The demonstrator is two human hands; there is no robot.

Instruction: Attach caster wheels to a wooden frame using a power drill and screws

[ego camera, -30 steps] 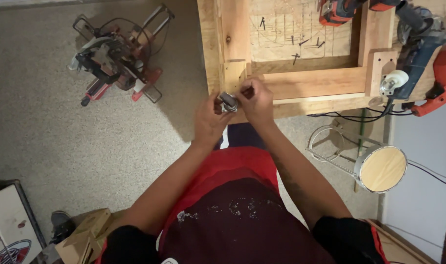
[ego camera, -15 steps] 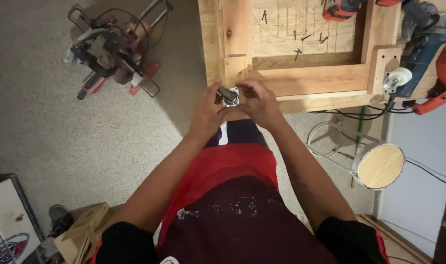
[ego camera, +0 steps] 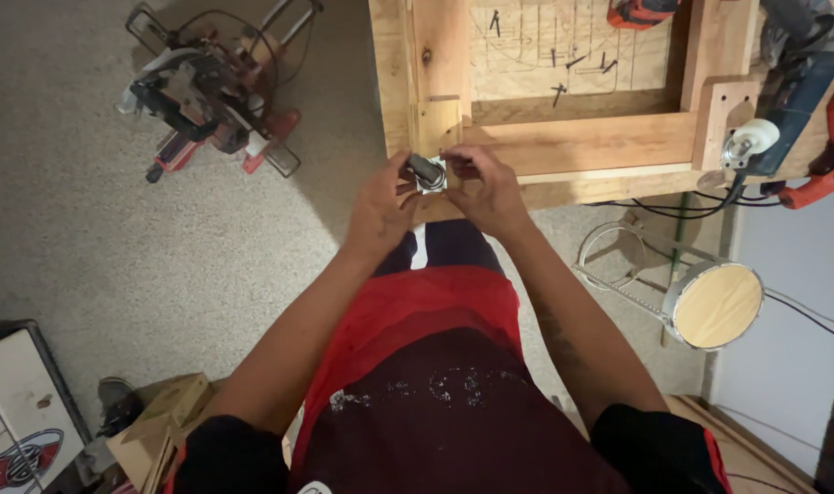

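Both hands meet at the near edge of a wooden workbench (ego camera: 563, 146), directly in front of the person's body. The left hand (ego camera: 382, 206) has its fingers curled narrowly around the left side of a small caster wheel (ego camera: 427, 171) — a dark wheel on a pale metal plate. The right hand (ego camera: 490, 187) closes on the same piece from the right, fingertips pinched at the plate's edge. The caster sits between the two hands, just at the bench's front corner, below a short upright wooden block (ego camera: 438, 123). Whether the plate rests against the timber or is held clear of it cannot be told.

On the bench, a square timber frame surrounds a plywood panel (ego camera: 563, 46) marked with pencil lines, with several dark screws (ego camera: 563, 78) lying loose on it. A second caster (ego camera: 746, 142), white-wheeled, stands on the frame's right corner block. A blue power tool (ego camera: 801, 64) and a red one (ego camera: 833, 146) lie at the bench's right end, cables hanging down.

On the carpeted floor — a mitre saw (ego camera: 206, 91) to the left, well apart from the hands, and a round-topped stool (ego camera: 714, 306) tipped on its side to the right. A cardboard box (ego camera: 156, 430) sits near the lower left.
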